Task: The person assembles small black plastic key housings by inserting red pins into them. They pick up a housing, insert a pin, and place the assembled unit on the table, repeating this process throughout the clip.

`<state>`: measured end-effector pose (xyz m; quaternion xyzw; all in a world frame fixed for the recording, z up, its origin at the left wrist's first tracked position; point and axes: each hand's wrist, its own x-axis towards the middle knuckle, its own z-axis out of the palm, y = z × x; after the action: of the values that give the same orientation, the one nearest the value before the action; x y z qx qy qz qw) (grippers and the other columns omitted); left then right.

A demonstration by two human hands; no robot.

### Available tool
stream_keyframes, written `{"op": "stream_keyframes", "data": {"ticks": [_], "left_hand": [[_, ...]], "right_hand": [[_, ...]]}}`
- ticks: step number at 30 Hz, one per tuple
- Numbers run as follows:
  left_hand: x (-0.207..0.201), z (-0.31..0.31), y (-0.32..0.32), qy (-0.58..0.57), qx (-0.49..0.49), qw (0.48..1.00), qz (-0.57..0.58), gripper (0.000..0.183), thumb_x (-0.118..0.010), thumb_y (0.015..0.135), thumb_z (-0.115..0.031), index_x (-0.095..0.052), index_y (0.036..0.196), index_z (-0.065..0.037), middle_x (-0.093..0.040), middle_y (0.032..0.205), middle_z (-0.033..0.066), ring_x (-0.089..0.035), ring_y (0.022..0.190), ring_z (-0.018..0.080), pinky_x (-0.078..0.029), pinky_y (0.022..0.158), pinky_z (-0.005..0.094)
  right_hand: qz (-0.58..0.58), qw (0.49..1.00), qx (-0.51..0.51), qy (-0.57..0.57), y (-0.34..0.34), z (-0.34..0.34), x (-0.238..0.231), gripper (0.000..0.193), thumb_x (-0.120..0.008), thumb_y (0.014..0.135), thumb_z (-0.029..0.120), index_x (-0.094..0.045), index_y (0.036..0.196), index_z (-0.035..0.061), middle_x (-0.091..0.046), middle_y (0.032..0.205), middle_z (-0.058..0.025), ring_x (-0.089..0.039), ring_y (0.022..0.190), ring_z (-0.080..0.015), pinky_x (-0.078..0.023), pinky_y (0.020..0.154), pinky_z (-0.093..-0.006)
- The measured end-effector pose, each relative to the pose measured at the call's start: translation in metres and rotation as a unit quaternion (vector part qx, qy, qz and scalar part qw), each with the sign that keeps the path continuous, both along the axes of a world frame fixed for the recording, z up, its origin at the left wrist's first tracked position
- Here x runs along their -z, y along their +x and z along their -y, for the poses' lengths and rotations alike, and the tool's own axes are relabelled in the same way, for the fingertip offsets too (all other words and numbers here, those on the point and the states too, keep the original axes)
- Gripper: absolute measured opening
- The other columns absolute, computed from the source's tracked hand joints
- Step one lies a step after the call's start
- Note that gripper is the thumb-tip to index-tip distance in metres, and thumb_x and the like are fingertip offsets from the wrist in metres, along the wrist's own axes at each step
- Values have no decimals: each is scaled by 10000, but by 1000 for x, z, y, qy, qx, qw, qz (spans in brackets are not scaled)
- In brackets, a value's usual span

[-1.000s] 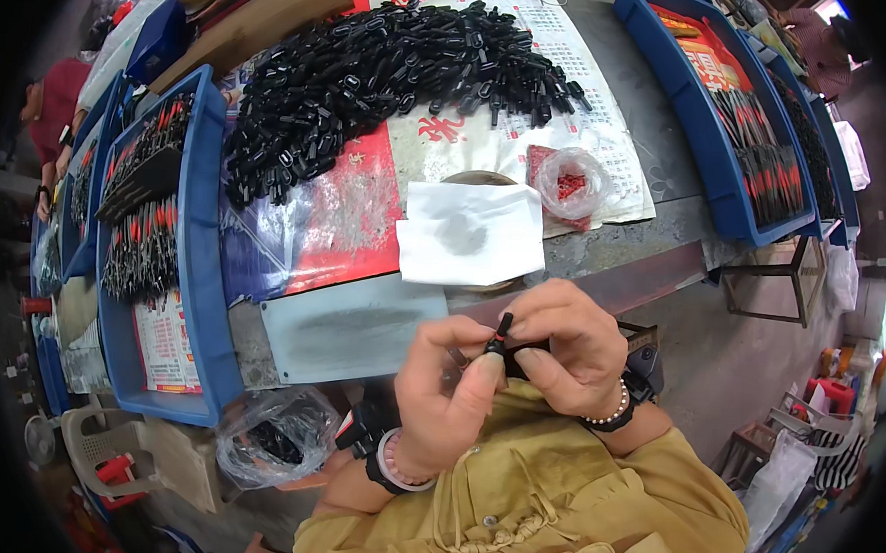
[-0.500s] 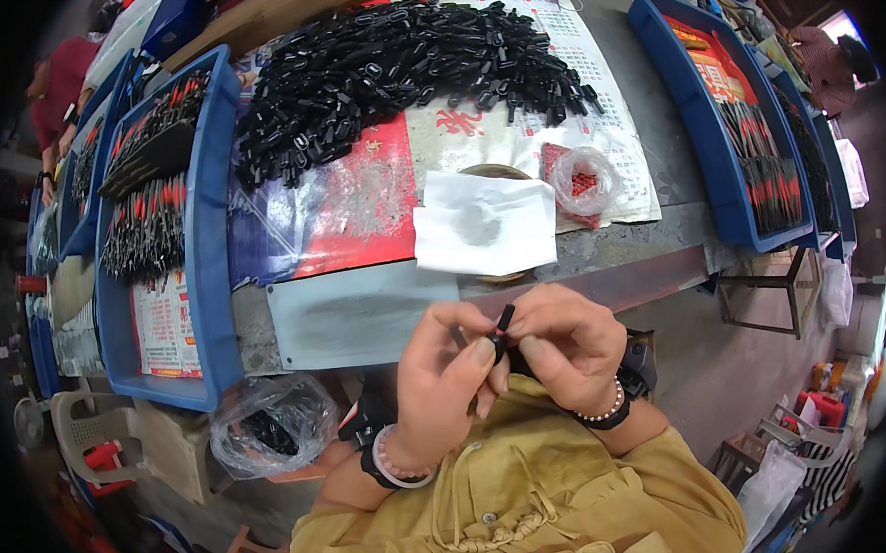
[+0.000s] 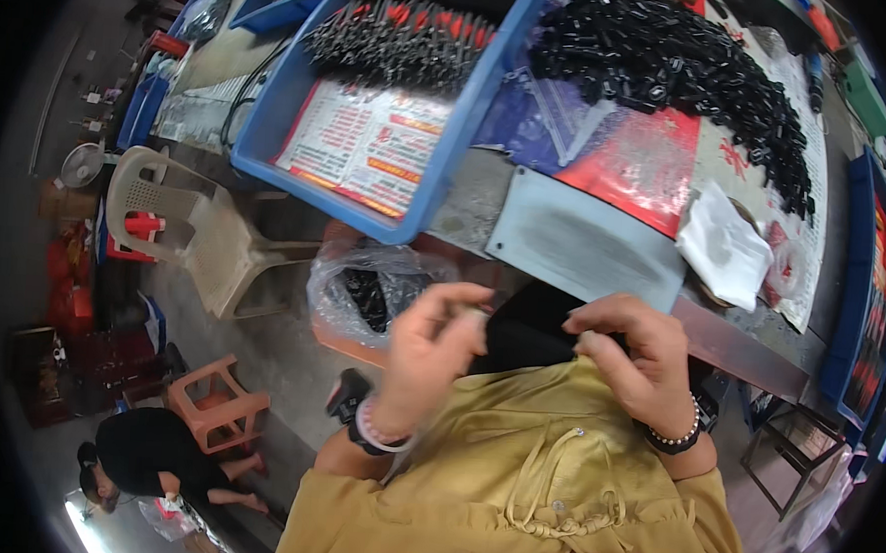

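The left hand [image 3: 427,351], fingers bent toward the thumb, is near a clear plastic bag [image 3: 332,293]; the right hand [image 3: 647,362], similarly bent, is apart from the left. Whether either pinches anything cannot be told. Black parts [image 3: 665,53] lie heaped on the table [image 3: 469,206].

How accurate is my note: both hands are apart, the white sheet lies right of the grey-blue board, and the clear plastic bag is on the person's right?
One error: the head view shows the clear plastic bag on the person's left. The rest stands: the left hand and right hand are apart, and the white sheet lies right of the grey-blue board.
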<state>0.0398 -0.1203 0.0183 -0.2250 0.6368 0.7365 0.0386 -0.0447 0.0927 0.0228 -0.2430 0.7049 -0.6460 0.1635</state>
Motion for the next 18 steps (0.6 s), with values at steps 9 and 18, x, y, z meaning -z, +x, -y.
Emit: {"op": "stream_keyframes", "data": {"ticks": [9, 18], "left_hand": [[76, 132, 35, -565, -7, 823, 65, 270, -622, 853, -141, -615, 1084, -3, -658, 902, 167, -631, 807, 339, -486, 730, 399], [62, 139, 44, -652, -33, 757, 15, 313, -636, 840, -155, -605, 1109, 2, -630, 1024, 193, -604, 919, 374, -473, 810, 439]], "right_hand": [[-46, 964, -253, 65, 13, 75, 35, 190, -616, 876, 114, -603, 1018, -11, -621, 954, -142, -618, 853, -309, -505, 737, -361], [-36, 959, -262, 101, 16, 65, 36, 194, -596, 889, 121, -587, 1037, -6, -603, 976, -143, -612, 868, -316, -503, 754, -369]]}}
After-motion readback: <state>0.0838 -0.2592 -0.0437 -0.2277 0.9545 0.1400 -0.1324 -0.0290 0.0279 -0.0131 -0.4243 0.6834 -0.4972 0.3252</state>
